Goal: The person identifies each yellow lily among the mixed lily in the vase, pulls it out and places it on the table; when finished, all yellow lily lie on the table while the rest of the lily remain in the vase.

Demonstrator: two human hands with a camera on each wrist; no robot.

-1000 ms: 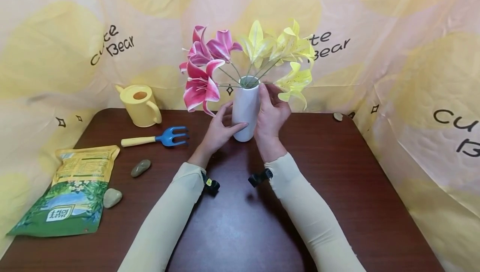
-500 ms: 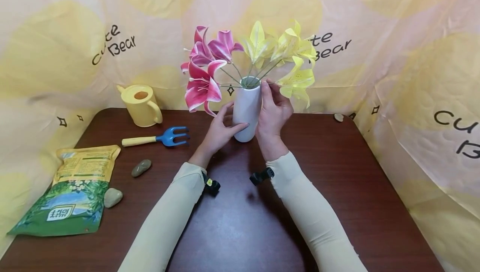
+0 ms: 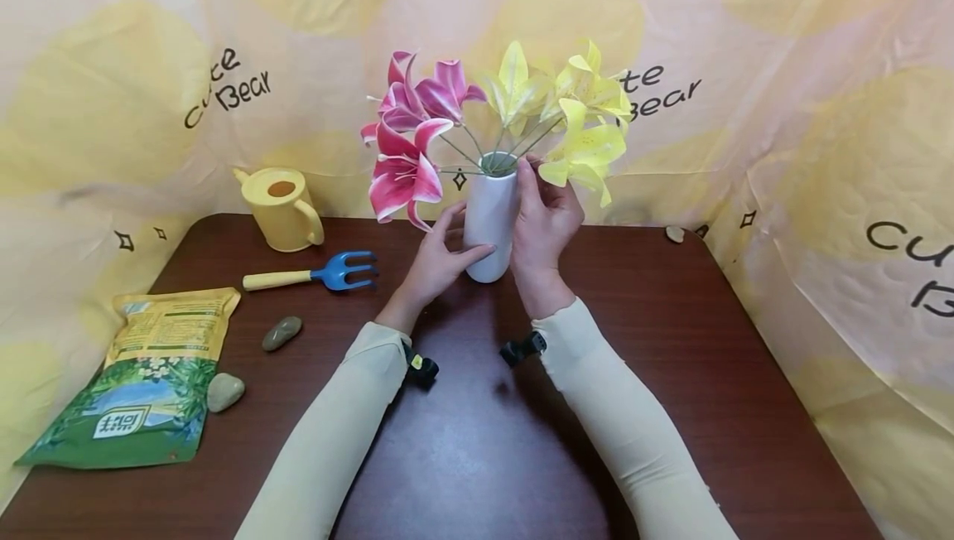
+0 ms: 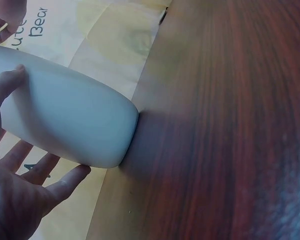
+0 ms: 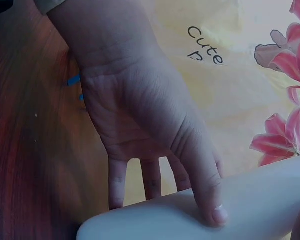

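White vase [image 3: 488, 213] stands upright on the dark wooden table [image 3: 648, 391], near its far edge and between both hands. Left hand [image 3: 435, 265] grips the vase low on its body: thumb across the front, remaining fingers spread apart along the far side, tips touching the wall (clearest in the left wrist view). Right hand [image 3: 544, 229] is at the rim, thumb and forefinger brought together on the stem of the lowest yellow lily [image 3: 585, 151]; contact mostly hidden by the fingertips. Lily leans out to the right, just above that hand. Also in the mouth: other yellow lilies [image 3: 589, 84] on the right, pink lilies [image 3: 406, 167] fanned out on the left. On the table's left side: yellow watering can [image 3: 272, 213] at the back, blue-pronged fork [image 3: 343, 272] in front of it, two stones [image 3: 281, 334] and, nearest the person, a green and yellow bag [image 3: 152, 387] lying flat.
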